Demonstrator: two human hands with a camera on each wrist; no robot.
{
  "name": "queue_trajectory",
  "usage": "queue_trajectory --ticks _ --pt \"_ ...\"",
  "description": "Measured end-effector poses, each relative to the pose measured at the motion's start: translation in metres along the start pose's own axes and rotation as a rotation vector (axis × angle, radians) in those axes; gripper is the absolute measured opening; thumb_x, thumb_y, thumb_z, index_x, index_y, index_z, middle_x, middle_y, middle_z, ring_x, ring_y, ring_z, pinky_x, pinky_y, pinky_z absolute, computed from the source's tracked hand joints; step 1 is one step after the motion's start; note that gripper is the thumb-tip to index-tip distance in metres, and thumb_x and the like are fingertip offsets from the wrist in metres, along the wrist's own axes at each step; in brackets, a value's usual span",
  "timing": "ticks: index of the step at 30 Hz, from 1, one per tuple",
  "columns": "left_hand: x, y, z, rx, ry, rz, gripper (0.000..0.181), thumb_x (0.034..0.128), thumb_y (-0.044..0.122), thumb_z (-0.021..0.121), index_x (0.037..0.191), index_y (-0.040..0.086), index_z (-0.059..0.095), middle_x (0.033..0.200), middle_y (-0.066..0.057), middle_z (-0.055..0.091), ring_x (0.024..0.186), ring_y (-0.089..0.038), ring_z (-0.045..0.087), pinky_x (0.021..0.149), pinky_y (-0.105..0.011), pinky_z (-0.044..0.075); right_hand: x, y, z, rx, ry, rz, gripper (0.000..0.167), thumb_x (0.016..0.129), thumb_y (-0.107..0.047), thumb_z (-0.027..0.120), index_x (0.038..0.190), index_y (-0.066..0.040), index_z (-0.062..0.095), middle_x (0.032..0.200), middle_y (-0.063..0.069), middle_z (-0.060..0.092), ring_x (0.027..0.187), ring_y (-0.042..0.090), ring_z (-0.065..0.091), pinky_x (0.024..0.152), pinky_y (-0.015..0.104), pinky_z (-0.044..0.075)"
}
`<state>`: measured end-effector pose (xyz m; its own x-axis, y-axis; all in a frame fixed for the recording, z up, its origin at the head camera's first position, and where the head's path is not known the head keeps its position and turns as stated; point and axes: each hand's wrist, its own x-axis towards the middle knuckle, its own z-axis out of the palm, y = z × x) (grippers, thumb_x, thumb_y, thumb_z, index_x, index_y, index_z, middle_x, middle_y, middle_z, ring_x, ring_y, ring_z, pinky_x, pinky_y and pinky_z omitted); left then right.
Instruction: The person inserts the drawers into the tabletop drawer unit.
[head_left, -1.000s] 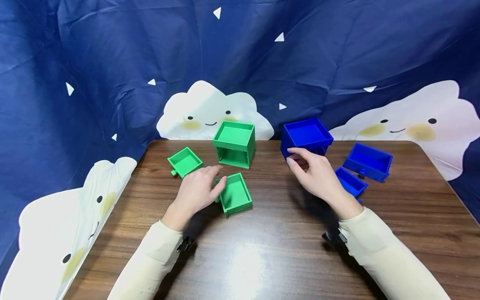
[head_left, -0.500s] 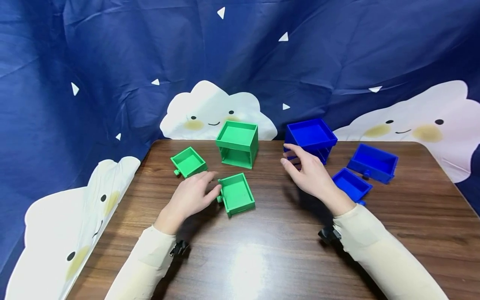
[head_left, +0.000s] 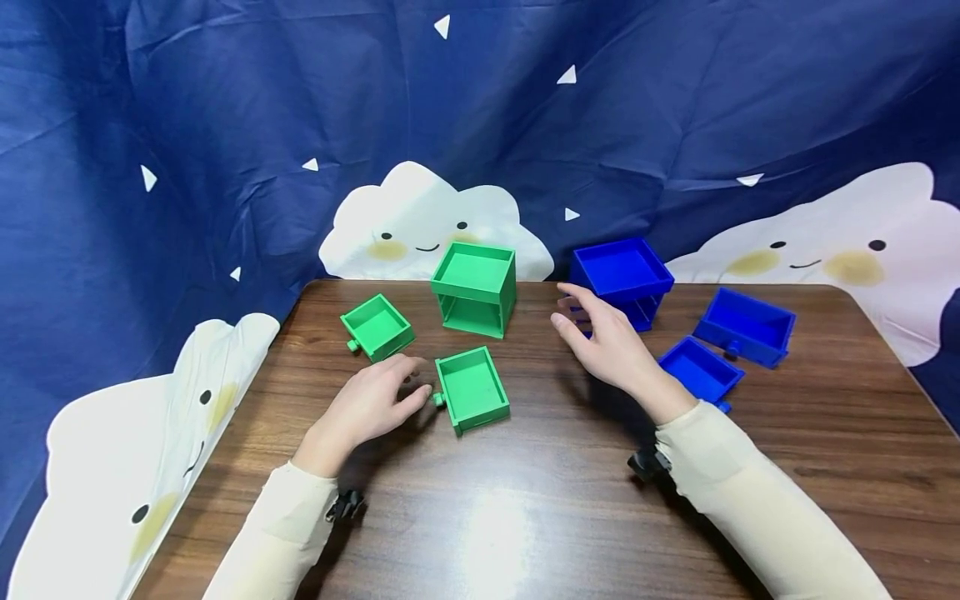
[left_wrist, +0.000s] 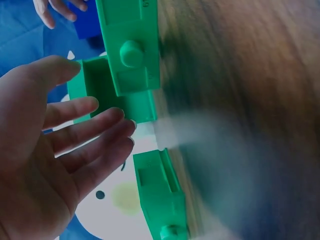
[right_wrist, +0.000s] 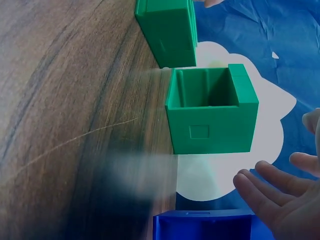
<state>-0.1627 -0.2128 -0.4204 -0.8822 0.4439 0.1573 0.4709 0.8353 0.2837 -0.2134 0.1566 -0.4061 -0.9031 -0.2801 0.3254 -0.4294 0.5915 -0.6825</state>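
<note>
Cream sleeves [head_left: 750, 492] reach forward; the left hand [head_left: 366, 406], fingers loosely curved and parted, hangs beside two shallow green plastic drawers [head_left: 472, 387], while the right hand [head_left: 613, 348], fingers relaxed, hovers before the boxy blue plastic cabinet [head_left: 624, 267].

Behind the bare left hand [head_left: 367, 400], a cream long sleeve [head_left: 270, 537] begins at the wrist, its plain cloth softly creased, and a small, angular black device [head_left: 347, 505] juts out at the cuff on the thumb side. The bare right hand [head_left: 613, 342] has a matching cream sleeve [head_left: 757, 492] behind it, with a similar blocky black unit [head_left: 648, 465] at its thumb-side cuff edge.
</note>
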Motion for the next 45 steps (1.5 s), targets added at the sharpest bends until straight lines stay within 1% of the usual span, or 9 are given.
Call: queue_trajectory --ticks 3,9,14,18,22,28,33,38,45 --pt "-0.002 -0.001 0.002 -0.004 -0.008 0.006 0.036 0.1036 0.033 0.069 0.128 0.007 0.072 0.118 -0.007 0.075 0.101 -0.024 0.073 0.09 -0.049 0.06 0.003 -0.001 0.003 0.007 -0.002 0.0 0.053 0.11 -0.025 0.062 0.158 -0.006 0.049 0.141 0.024 0.068 0.125 0.042 0.071 0.106 0.058 0.057" --pt "-0.004 -0.003 0.007 -0.011 -0.021 0.025 0.028 0.1022 0.03 0.071 0.118 0.008 0.074 0.106 -0.005 0.073 0.092 -0.02 0.067 0.084 -0.045 0.058 0.01 -0.004 0.011 0.019 -0.013 0.003 0.054 0.11 -0.025 0.062 0.159 -0.007 0.048 0.142 0.023 0.068 0.126 0.038 0.07 0.105 0.057 0.058" --pt "-0.006 -0.004 0.009 -0.014 -0.03 0.03 0.03 0.1008 0.029 0.072 0.121 0.008 0.074 0.108 -0.005 0.073 0.094 -0.019 0.068 0.086 -0.045 0.059 0.018 -0.004 0.018 0.025 -0.027 0.012 0.055 0.11 -0.028 0.061 0.161 -0.011 0.046 0.144 0.021 0.066 0.128 0.036 0.069 0.106 0.055 0.057" --pt "-0.007 -0.004 0.01 -0.016 -0.045 0.036 0.032 0.101 0.031 0.072 0.123 0.008 0.074 0.11 -0.005 0.074 0.095 -0.019 0.068 0.087 -0.045 0.059 0.023 -0.002 0.024 0.011 -0.03 0.014 0.056 0.111 -0.03 0.06 0.162 -0.012 0.046 0.146 0.022 0.065 0.129 0.036 0.069 0.108 0.054 0.056" --pt "-0.007 -0.004 0.011 -0.021 -0.048 0.04 0.03 0.1003 0.032 0.073 0.12 0.01 0.075 0.107 -0.003 0.073 0.091 -0.016 0.066 0.084 -0.043 0.059 0.027 0.0 0.028 0.0 -0.027 0.018 0.056 0.111 -0.032 0.059 0.162 -0.013 0.046 0.146 0.024 0.065 0.129 0.039 0.068 0.11 0.056 0.054" --pt "-0.007 -0.004 0.013 -0.027 -0.055 0.04 0.026 0.0997 0.032 0.075 0.116 0.012 0.075 0.101 -0.001 0.071 0.086 -0.014 0.065 0.078 -0.038 0.057 0.034 0.004 0.032 -0.012 -0.028 0.035 0.057 0.111 -0.035 0.059 0.162 -0.015 0.046 0.148 0.024 0.064 0.137 0.042 0.062 0.113 0.059 0.05" --pt "-0.006 -0.004 0.017 -0.022 -0.078 0.024 0.026 0.0999 0.034 0.075 0.117 0.014 0.075 0.096 0.002 0.069 0.083 -0.012 0.064 0.074 -0.035 0.054 0.038 0.008 0.034 -0.027 -0.052 0.046 0.058 0.111 -0.037 0.057 0.164 -0.016 0.044 0.151 0.023 0.061 0.142 0.042 0.058 0.116 0.06 0.048" --pt "-0.006 -0.005 0.019 -0.013 -0.078 0.026 0.026 0.0998 0.034 0.075 0.116 0.014 0.075 0.093 0.003 0.067 0.079 -0.009 0.059 0.071 -0.033 0.052 0.041 0.011 0.036 -0.033 -0.052 0.058 0.059 0.112 -0.04 0.055 0.164 -0.017 0.044 0.155 0.021 0.059 0.147 0.041 0.054 0.12 0.062 0.044" --pt "-0.006 -0.005 0.019 -0.052 -0.097 0.015 0.024 0.1006 0.033 0.074 0.113 0.013 0.074 0.091 0.002 0.066 0.077 -0.008 0.059 0.07 -0.031 0.051 0.049 0.014 0.041 -0.022 -0.039 0.059 0.058 0.112 -0.041 0.054 0.164 -0.016 0.044 0.157 0.021 0.058 0.147 0.041 0.054 0.12 0.062 0.044"
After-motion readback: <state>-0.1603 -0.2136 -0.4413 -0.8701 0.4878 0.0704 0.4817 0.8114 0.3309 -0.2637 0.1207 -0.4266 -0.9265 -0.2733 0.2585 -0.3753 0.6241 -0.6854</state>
